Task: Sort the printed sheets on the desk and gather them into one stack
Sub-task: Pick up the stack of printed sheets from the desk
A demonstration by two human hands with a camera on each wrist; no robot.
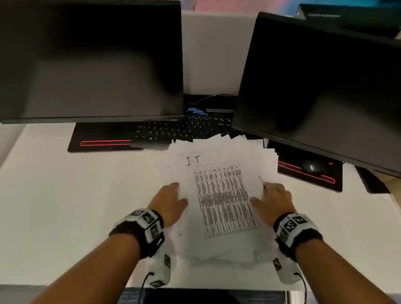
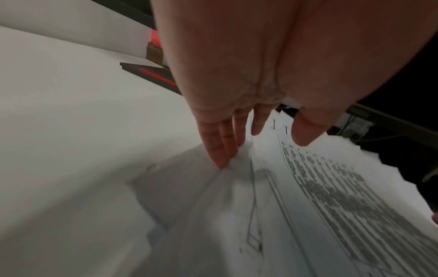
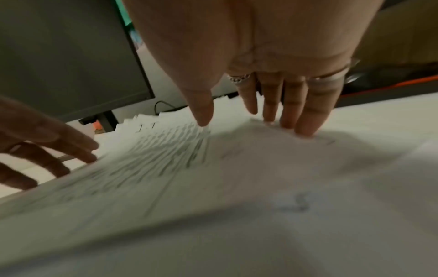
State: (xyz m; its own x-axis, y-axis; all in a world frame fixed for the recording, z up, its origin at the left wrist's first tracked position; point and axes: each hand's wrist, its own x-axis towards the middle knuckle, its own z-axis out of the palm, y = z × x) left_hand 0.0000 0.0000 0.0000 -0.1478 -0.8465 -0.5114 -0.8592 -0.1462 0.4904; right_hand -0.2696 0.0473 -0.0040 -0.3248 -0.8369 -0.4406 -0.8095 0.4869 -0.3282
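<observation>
Two flat-fingered grips, left hand (image 1: 170,205) and right hand (image 1: 274,202), press the sheets (image 1: 225,198); top one reads "I.T".

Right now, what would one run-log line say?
left hand: open, flat on left edge | right hand: open, flat on right edge | white printed paper sheets: fanned pile, edges uneven

Bare forearms, black wristbands (image 1: 138,233) with white marker-tagged blocks, thin black cables, 2 silver rings (image 3: 328,79)
</observation>
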